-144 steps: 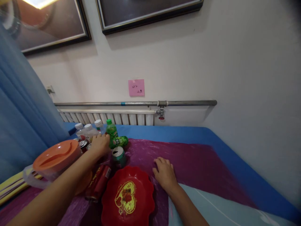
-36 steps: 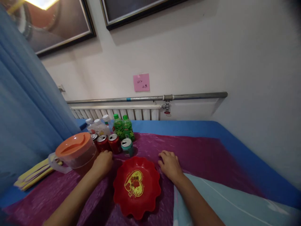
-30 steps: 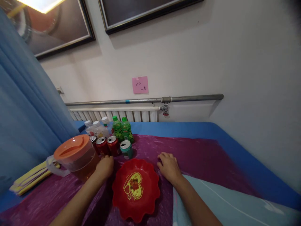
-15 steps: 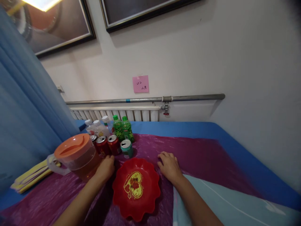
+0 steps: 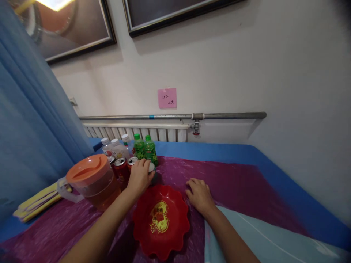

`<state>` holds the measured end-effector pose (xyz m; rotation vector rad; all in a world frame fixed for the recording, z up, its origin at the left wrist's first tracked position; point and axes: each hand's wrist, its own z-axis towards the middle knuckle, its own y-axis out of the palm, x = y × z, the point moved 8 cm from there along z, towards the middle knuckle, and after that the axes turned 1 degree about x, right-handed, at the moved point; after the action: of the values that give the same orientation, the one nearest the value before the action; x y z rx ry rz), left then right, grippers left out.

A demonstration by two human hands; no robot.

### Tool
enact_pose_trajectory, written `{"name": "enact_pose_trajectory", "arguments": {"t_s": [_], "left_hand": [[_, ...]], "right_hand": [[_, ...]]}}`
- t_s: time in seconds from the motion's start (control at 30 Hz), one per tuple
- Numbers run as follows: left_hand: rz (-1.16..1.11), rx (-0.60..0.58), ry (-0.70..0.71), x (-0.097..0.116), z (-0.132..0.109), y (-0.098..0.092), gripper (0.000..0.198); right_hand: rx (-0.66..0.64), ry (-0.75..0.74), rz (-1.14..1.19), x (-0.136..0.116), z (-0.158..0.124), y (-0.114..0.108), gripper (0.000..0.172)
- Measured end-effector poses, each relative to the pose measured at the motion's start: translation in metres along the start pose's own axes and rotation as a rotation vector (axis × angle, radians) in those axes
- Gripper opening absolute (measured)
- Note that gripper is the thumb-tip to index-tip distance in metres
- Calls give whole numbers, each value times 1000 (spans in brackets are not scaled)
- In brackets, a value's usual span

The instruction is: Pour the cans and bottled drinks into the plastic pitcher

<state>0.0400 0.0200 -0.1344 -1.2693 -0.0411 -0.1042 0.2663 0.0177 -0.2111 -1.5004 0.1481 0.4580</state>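
Note:
My left hand (image 5: 139,176) reaches over a teal drink can (image 5: 151,168) and curls round it, hiding most of it. Beside it stand red cans (image 5: 121,168) with open tops, and behind them two green bottles (image 5: 145,149) and several clear bottles with white caps (image 5: 113,147). My right hand (image 5: 199,195) rests palm down on the purple cloth (image 5: 227,182), fingers loosely spread, just right of a red scalloped plate (image 5: 161,219) with a yellow heart in its middle.
A clear pitcher with an orange lid (image 5: 91,179) stands at the left, holding amber liquid. Yellow folded sheets (image 5: 35,202) lie beyond it. A blue curtain (image 5: 30,120) hangs at the left. A radiator and pipe (image 5: 170,117) run along the back wall.
My left hand has moved from the cloth by the pitcher up and right onto the teal can. Earlier a green bottle and a red can lay on their sides; now both stand upright.

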Motion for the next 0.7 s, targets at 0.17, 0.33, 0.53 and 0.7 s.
{"name": "enact_pose_trajectory", "arguments": {"t_s": [0.17,0.33,0.53,0.7], "left_hand": [[114,-59,43,11,18,12,44],[169,-148,78,3,20,19,44],[119,-219,176,-5,22,19,46],[23,-184,208,-8,21,15,60]], "right_hand": [[4,0,4,0,1,-2,28],[1,3,17,0,1,-3,30],[5,0,37,0,1,-2,29],[32,-4,82,1,1,-1,27]]}}
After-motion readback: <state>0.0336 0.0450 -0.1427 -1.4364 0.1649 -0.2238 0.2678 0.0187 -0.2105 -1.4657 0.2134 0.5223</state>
